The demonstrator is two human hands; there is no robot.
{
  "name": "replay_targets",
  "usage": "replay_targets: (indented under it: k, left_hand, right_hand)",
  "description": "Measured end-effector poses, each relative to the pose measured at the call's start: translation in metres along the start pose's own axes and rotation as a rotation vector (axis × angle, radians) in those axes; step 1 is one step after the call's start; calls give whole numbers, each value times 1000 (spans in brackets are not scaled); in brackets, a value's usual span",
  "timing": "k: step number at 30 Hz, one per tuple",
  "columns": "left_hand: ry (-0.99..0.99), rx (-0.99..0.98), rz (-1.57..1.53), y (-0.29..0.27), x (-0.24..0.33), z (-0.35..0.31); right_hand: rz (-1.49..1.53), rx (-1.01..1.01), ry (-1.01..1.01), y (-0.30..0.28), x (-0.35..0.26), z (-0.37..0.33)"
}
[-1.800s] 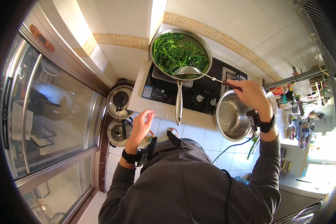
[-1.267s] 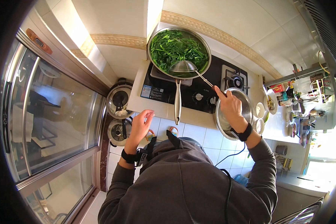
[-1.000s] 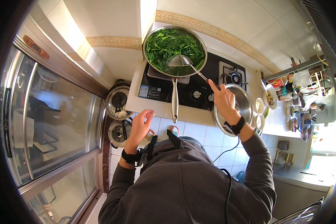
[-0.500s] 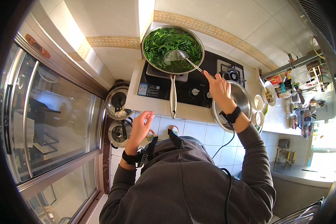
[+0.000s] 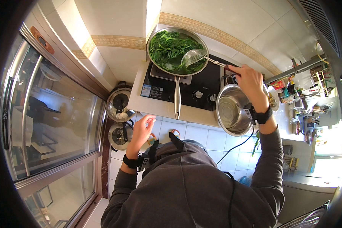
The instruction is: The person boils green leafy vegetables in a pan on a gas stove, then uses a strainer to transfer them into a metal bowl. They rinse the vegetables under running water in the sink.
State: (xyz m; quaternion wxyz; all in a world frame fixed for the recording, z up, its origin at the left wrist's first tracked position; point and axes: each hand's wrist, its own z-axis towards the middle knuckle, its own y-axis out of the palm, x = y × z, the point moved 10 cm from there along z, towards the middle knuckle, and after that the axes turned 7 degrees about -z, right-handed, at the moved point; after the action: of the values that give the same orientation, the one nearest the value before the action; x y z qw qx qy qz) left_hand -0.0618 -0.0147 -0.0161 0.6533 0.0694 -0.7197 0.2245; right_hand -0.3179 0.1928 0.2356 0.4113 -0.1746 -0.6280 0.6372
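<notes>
A steel pan (image 5: 177, 78) full of green leafy vegetables (image 5: 170, 48) sits on the black stove (image 5: 203, 81), its long handle pointing toward me. My right hand (image 5: 246, 79) grips the handle of a wire skimmer (image 5: 193, 57), whose mesh bowl is raised over the right side of the greens. Just below that hand stands an empty steel bowl (image 5: 227, 112) on the stove's right side. My left hand (image 5: 142, 129) hangs loose at my side with fingers apart, holding nothing, near the counter's front edge.
Two lidded pots (image 5: 119, 104) stand on the floor at the left, by a glass sliding door (image 5: 45, 114). Bottles and jars crowd a shelf (image 5: 300, 81) at the right. Tiled wall rises behind the stove. A cable runs down my front.
My right hand swung the skimmer left into the pan, then lifted its mesh bowl to the pan's right side. The view shifted slightly. My left hand stayed put.
</notes>
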Motion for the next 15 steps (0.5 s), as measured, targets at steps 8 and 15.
replay_targets:
  k: [8, 15]
  left_hand:
    - [-10, -33, 14, 3, -2, 2]
    - [0, -19, 22, 1, -1, 3]
  right_hand:
    - [-214, 114, 11, -27, 20, 0]
    - [-219, 5, -16, 12, 18, 17]
